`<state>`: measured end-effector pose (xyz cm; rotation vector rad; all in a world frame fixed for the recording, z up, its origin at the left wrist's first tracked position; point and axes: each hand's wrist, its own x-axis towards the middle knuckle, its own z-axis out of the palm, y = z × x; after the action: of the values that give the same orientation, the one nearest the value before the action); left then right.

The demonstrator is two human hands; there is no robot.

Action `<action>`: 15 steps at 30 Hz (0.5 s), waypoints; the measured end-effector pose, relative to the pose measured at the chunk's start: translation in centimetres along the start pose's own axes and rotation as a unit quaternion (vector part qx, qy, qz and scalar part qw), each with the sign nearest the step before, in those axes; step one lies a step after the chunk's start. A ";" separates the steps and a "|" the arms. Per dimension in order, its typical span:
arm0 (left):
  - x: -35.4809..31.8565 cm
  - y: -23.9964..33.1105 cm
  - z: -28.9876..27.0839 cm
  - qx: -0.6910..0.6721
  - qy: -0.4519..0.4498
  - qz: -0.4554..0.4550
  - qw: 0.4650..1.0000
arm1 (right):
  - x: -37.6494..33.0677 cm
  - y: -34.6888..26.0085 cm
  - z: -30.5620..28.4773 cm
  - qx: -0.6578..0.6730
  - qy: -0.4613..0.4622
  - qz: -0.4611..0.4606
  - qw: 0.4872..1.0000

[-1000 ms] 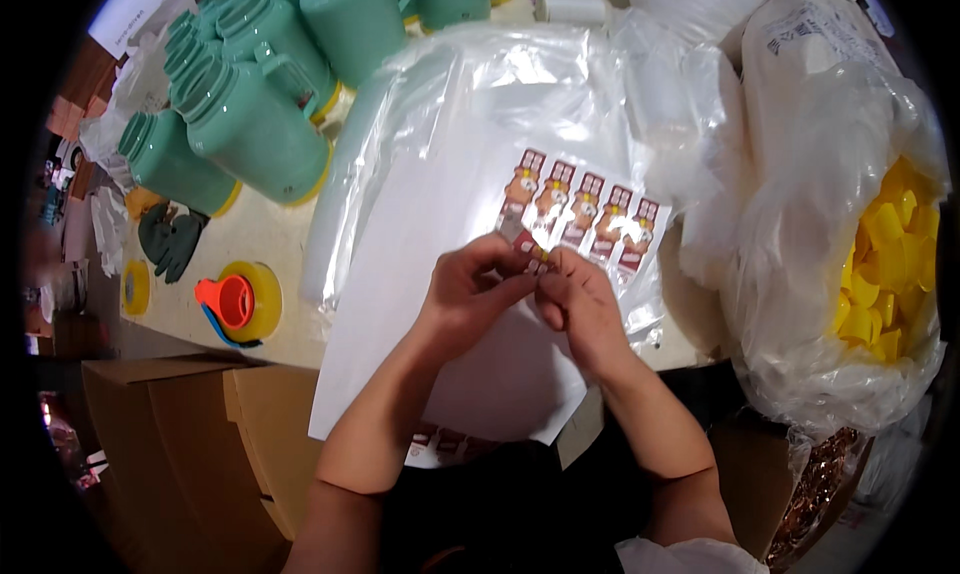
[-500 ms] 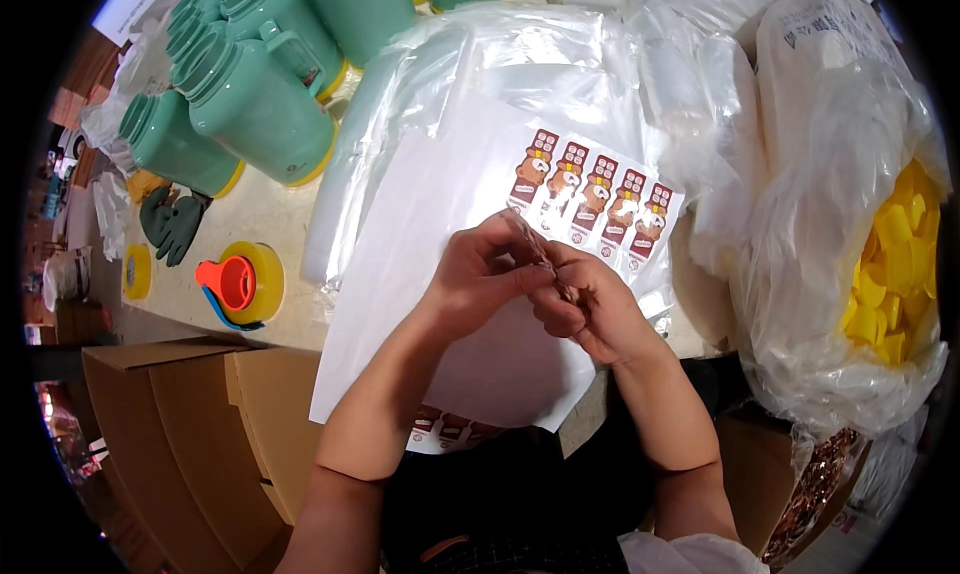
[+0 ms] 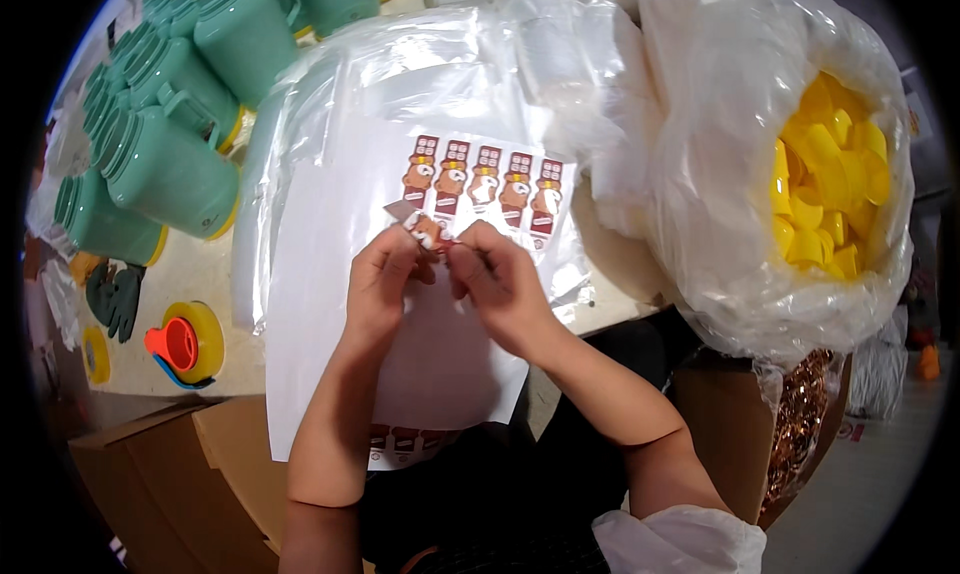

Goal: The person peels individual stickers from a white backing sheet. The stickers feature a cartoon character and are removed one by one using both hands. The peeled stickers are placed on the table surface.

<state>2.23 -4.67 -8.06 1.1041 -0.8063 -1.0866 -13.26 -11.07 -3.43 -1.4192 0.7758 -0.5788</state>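
Observation:
Between the fingertips of both hands is a small brown sticker [image 3: 428,232] with a cartoon bear on it. My left hand [image 3: 380,279] pinches its left side, and my right hand [image 3: 502,286] is closed at its right end. Under the hands lies a large white sticker sheet [image 3: 315,284]. Its upper right part carries a row of several matching bear stickers [image 3: 484,186]; more printed stickers [image 3: 405,442] peek out at its near edge. The sheet rests on a stack of clear plastic bags [image 3: 395,69].
Several green jugs [image 3: 170,174] with yellow bases stand at left. Nearer are a dark glove [image 3: 115,299], a yellow tape roll [image 3: 208,324] and a red-orange ring [image 3: 176,344]. Yellow plastic pieces [image 3: 830,174] fill a clear bag at right. A cardboard box [image 3: 240,454] is below the table edge.
My view has swung right, so things sit further left. My hands have moved slightly apart, and the sticker now shows its printed bear face between them.

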 end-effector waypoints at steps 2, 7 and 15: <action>0.1 0.4 0.6 -0.012 -0.008 -0.004 1.000 | -1.6 1.1 -2.5 -0.017 0.077 -0.013 0.997; 0.8 1.2 0.8 0.027 0.079 -0.094 0.992 | -6.2 4.8 -12.8 -0.150 0.250 0.010 0.956; 0.8 0.4 0.1 0.023 0.147 -0.083 0.985 | -4.4 3.5 -10.6 -0.471 0.287 -0.126 0.824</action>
<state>2.45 -5.41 -7.66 1.3518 -0.5136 -1.0141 -24.47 -14.24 -6.22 -2.3274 1.4982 -0.9108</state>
